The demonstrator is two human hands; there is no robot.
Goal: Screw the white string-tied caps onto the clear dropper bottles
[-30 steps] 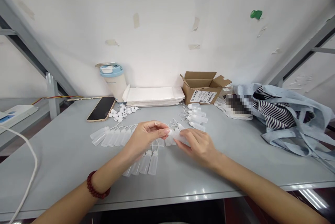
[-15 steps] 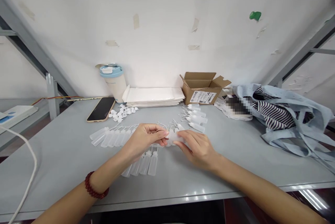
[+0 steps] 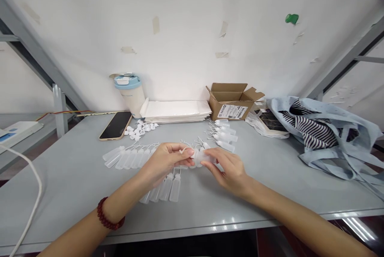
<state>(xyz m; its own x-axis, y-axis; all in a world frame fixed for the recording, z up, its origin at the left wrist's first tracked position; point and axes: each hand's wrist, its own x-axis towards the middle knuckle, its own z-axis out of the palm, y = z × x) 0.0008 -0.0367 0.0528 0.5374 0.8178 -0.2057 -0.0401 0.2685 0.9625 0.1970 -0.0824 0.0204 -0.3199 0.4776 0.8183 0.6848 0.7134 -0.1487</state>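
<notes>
A small translucent plastic squeeze bottle (image 3: 198, 157) is held between my two hands above the middle of the table. My left hand (image 3: 169, 159) is closed, thumb and fingers pinching the white cap end, where a thin strap curls up. Around the bottle's body, the fingers of my right hand (image 3: 229, 169) are closed from the other side. Similar bottles (image 3: 132, 157) lie in a row behind my left hand. More bottles (image 3: 175, 187) rest below it, partly hidden by the wrist. Several capped bottles (image 3: 225, 137) lie beyond my right hand.
Loose white caps (image 3: 139, 129) are piled near a phone (image 3: 116, 125). Along the wall stand a lidded cup (image 3: 132, 99), a stack of white envelopes (image 3: 178, 111) and an open cardboard box (image 3: 232, 105). A blue cloth bag (image 3: 330, 149) lies at right; a white cable (image 3: 36, 177) hangs at left.
Both hands stay in nearly the same place. My left fingers have shifted slightly at the cap end, and the strap now curls above the thumb.
</notes>
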